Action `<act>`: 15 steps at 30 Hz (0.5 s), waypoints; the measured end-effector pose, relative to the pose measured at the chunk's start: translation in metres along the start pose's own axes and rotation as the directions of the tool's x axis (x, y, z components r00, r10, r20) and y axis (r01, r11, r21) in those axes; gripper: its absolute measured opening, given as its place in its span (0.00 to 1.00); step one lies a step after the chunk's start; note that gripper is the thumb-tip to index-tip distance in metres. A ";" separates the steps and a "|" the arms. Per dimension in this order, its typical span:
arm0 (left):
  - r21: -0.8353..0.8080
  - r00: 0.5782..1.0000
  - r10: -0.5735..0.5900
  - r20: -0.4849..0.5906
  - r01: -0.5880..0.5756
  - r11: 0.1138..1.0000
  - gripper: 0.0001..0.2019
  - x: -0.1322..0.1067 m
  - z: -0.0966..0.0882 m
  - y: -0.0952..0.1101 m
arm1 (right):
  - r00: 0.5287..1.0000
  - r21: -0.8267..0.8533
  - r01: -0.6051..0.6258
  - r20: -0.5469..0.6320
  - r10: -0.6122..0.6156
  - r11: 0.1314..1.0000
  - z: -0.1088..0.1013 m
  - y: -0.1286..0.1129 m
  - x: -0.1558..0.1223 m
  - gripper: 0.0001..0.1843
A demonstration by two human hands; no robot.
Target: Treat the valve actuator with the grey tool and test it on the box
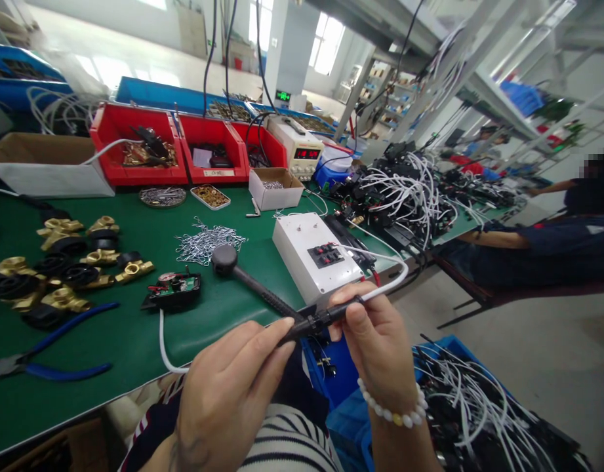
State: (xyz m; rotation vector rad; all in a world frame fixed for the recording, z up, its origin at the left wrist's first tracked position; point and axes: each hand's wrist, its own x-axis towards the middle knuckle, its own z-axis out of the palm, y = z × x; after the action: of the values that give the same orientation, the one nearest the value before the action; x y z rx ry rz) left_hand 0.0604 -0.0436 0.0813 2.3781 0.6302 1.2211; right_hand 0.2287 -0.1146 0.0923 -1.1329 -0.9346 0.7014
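My left hand (233, 377) pinches the left end of a slim black cable connector (317, 321), thumb and fingers closed on it. At its other end, my right hand (380, 337) grips the black part where a white cable (387, 286) comes out. That cable loops up towards the black terminals (326, 254) of a light grey box (304, 246) just beyond. A black rubber mallet (225, 260) lies behind the connector. To the left, a small black housing with an exposed green circuit board (176, 288) has another white cable (162, 341) running towards my left hand.
Blue-handled pliers (60, 357) and brass valve fittings (63, 298) lie left on the green table (134, 393). Metal clips (208, 242) are heaped centrally. Red bins (139, 167) and a power supply (294, 144) stand behind. Cabled parts fill a blue crate (452, 344). A person (567, 229) sits right.
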 end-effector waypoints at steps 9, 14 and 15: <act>-0.108 0.898 -0.156 0.411 0.218 0.970 0.11 -0.012 0.012 -0.029 | 0.519 -0.684 -0.153 0.558 0.647 0.713 -0.080 -0.023 -0.007 0.23; 0.282 0.789 -0.500 0.356 0.419 0.863 0.19 0.007 0.027 -0.062 | 0.833 -0.625 0.054 0.458 0.310 0.779 -0.081 -0.045 0.038 0.16; 0.312 0.765 -0.542 0.348 0.451 0.836 0.20 0.012 0.033 -0.067 | 0.909 -0.625 0.104 0.375 0.181 0.774 -0.076 -0.042 0.056 0.15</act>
State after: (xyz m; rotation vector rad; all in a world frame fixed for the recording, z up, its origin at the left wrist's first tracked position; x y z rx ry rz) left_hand 0.0791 0.0136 0.0355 2.2980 1.1909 0.3998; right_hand 0.3220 -0.1122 0.1364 -1.6381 -1.6024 0.6914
